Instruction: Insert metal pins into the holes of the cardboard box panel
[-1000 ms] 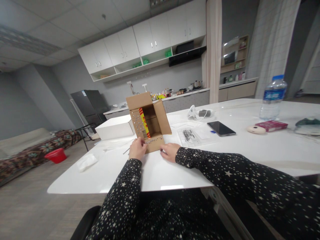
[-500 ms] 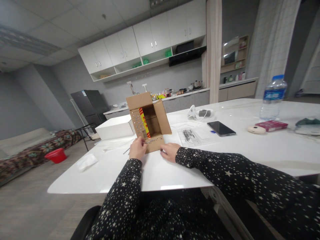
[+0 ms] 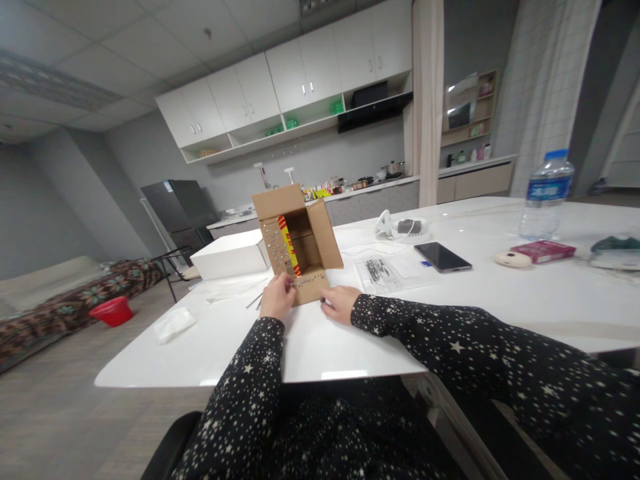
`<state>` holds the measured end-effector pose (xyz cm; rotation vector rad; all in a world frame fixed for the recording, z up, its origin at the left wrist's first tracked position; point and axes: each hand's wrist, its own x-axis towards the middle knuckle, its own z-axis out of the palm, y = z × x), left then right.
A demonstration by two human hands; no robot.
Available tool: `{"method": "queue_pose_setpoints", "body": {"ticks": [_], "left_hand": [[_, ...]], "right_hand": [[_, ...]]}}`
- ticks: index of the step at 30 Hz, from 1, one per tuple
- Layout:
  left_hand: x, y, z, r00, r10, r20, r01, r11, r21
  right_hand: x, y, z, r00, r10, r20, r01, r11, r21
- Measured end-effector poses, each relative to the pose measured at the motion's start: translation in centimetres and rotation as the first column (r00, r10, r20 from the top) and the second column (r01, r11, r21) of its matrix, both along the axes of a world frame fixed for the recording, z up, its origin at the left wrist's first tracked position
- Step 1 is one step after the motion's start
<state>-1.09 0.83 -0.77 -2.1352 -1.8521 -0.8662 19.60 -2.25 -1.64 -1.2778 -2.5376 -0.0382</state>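
One cardboard box (image 3: 298,241) lying on its side on the white desk (image 3: 350,333), mouth turned toward the wearer, four flaps spread. Rows of small silver screws stuck along the left flap and along the bottom flap (image 3: 310,287); too small to count. Red and yellow print on a panel inside the box, lettering not legible.

Left hand (image 3: 277,298) at the near left corner of the bottom flap, fingertips pinched together at one of the small silver pieces on that flap; cannot tell the exact hold. Right hand (image 3: 341,303) flat on the desk, touching the right end of the same flap, fingers loosely curled, grasping nothing visible. Both sleeves black with white stars.

Just right of the box, one clear plastic bag (image 3: 381,272) with dark small parts inside. Further right, one dark phone (image 3: 442,256), screen up. Behind the bag, one white device with a cable (image 3: 403,227). Left of the box, touching or nearly so, one closed white box (image 3: 231,255). Crumpled white tissue (image 3: 173,323) near the left desk edge.

Far right: one water bottle (image 3: 545,195) with a blue label, writing too blurred to read; one pink packet (image 3: 543,251) just in front of it; one pale oval object (image 3: 511,259) beside the packet.
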Motion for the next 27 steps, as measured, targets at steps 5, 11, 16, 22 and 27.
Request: {"method": "queue_pose_setpoints", "body": {"ticks": [5, 11, 16, 22, 27], "left_hand": [[-0.03, 0.00, -0.06, 1.000, -0.001, -0.013, 0.001, 1.000, 0.020], [-0.06, -0.01, 0.01, 1.000, -0.010, -0.016, 0.010, 0.999, 0.033], [0.03, -0.17, 0.17, 1.000, -0.011, -0.012, 0.011, 0.998, 0.063], [0.13, -0.30, 0.24, 1.000, 0.005, -0.008, -0.005, 0.998, 0.057], [0.10, -0.35, 0.14, 1.000, 0.005, -0.018, -0.004, 0.999, 0.034]], "right_hand": [[0.04, 0.06, -0.07, 1.000, -0.003, -0.007, 0.002, 1.000, -0.010], [-0.06, 0.28, -0.27, 1.000, -0.007, -0.003, 0.007, 1.000, -0.003], [-0.17, 0.31, -0.25, 1.000, -0.018, 0.000, 0.018, 1.000, 0.000], [-0.23, 0.20, -0.12, 0.999, -0.036, 0.020, 0.037, 0.999, -0.019], [-0.16, 0.21, -0.18, 1.000, -0.014, 0.013, 0.014, 1.000, -0.001]]}}
